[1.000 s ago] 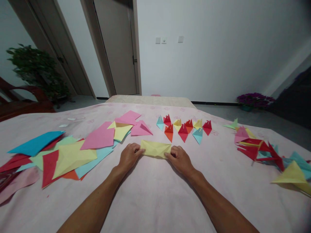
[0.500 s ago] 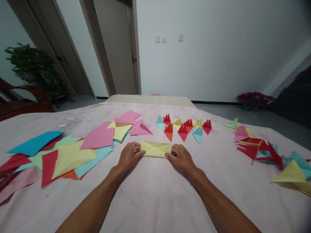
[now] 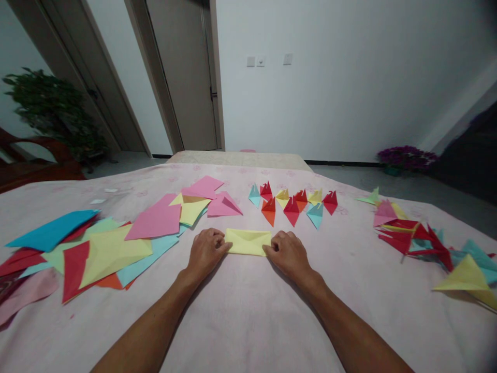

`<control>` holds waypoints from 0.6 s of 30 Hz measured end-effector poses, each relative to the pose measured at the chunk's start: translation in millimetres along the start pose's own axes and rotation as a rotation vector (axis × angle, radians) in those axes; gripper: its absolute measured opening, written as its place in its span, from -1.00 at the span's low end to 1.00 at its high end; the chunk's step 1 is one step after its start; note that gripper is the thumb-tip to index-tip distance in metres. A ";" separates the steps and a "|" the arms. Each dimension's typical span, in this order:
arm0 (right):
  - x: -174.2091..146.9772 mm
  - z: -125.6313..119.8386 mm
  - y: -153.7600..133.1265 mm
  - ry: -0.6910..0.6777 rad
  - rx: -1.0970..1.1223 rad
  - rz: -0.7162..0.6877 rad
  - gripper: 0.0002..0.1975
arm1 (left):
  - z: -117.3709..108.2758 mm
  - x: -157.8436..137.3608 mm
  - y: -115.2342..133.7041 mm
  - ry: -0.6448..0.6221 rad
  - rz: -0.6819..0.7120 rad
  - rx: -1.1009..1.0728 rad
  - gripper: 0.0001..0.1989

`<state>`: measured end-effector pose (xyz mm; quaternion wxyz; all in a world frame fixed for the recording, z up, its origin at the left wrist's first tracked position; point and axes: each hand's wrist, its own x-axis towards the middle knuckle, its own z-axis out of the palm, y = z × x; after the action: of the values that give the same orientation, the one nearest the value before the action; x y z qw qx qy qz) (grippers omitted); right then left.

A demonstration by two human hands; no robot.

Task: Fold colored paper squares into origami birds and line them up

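Observation:
A yellow sheet of paper (image 3: 248,242), folded into a long rectangle, lies low over the cloth between my two hands. My left hand (image 3: 207,249) pinches its left end, thumb on the near side and fingers curled. At the right end my right hand (image 3: 290,253) grips it the same way. Just beyond the paper stand several small folded paper cranes (image 3: 291,210) in red, orange, yellow and light blue, set in two rough rows. The fingertips behind the paper are partly hidden.
Loose coloured sheets (image 3: 116,254) overlap at the left, with pink sheets (image 3: 157,217) nearer the middle. On the right lies a heap of folded paper pieces (image 3: 419,238). A pink patterned cloth (image 3: 248,321) covers the table. A wooden chair (image 3: 42,155) stands at the far left.
Both hands keep hold of the yellow paper. It looks slightly shorter between them, with my right hand a little further left. The view has shifted slightly.

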<state>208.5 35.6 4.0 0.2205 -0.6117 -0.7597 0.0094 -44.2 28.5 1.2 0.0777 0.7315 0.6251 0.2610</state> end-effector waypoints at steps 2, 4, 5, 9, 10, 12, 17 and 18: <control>-0.5 -0.4 -1.0 0.001 -0.022 0.001 -0.75 | -1.0 -0.8 2.6 0.007 -0.005 0.057 -0.76; -0.9 -1.0 -1.8 -0.002 -0.039 0.004 -0.77 | -1.5 -1.5 4.6 0.010 -0.008 0.100 -0.77; -1.0 -1.2 -2.1 -0.004 -0.047 0.006 -0.78 | -1.6 -1.9 5.4 0.008 -0.008 0.111 -0.78; -1.1 -2.0 -3.8 -0.008 -0.087 0.006 -0.79 | -1.0 -3.0 7.7 0.011 0.006 0.132 -0.77; -1.0 -2.0 -4.4 -0.012 -0.101 0.005 -0.78 | -0.7 -3.0 8.1 0.016 0.012 0.143 -0.77; -0.5 -1.8 -5.6 -0.025 -0.132 0.003 -0.78 | 0.0 -2.7 8.7 0.023 0.020 0.168 -0.76; 0.8 -0.9 -8.1 -0.055 -0.193 0.013 -0.77 | 3.9 1.5 7.9 0.037 0.027 0.249 -0.73; 0.8 -0.8 -8.3 -0.056 -0.199 0.014 -0.77 | 4.9 2.8 7.4 0.039 0.030 0.268 -0.72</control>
<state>201.0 34.1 7.3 0.1375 -0.6353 -0.7585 -0.0474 -35.1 30.7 1.0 -0.0368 0.7392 0.6449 0.1906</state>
